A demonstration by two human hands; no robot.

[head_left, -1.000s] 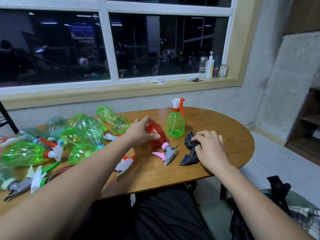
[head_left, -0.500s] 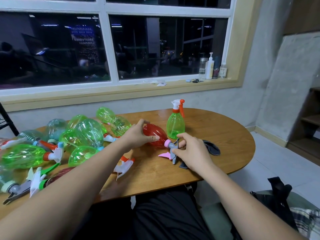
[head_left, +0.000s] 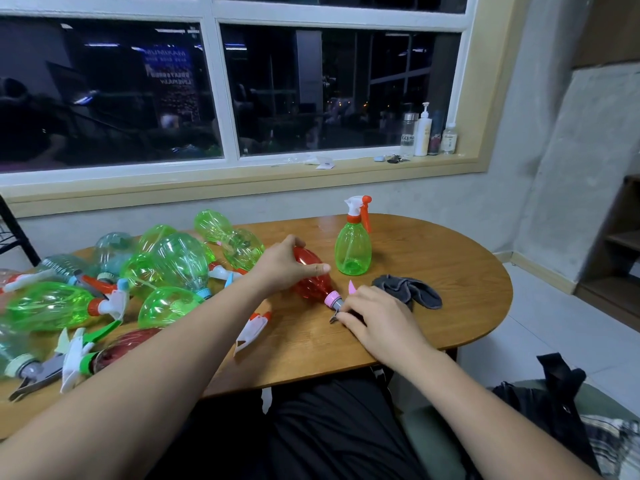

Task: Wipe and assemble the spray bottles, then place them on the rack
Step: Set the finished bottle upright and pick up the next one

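Observation:
A red spray bottle (head_left: 313, 278) lies on its side on the wooden table (head_left: 450, 268), its pink collar and grey spray head pointing toward me. My left hand (head_left: 285, 263) grips the bottle's body from the left. My right hand (head_left: 375, 315) holds the grey spray head with curled fingers, hiding most of it; a pink trigger tip (head_left: 352, 286) sticks up beside the fingers. A dark grey cloth (head_left: 408, 291) lies loose on the table just right of my right hand. An assembled green bottle (head_left: 353, 249) with a white and orange sprayer stands upright behind the red one.
Several green and clear bottles (head_left: 173, 261) and loose spray heads (head_left: 251, 329) are heaped on the table's left half. A dark rack leg (head_left: 15, 233) shows at the far left. Small bottles (head_left: 424, 135) stand on the window sill. A bag (head_left: 561, 386) sits low right.
My right hand let go of the grey cloth, moved left and took hold of the red bottle's spray head. The cloth now lies loose to the right. My left hand stayed on the bottle.

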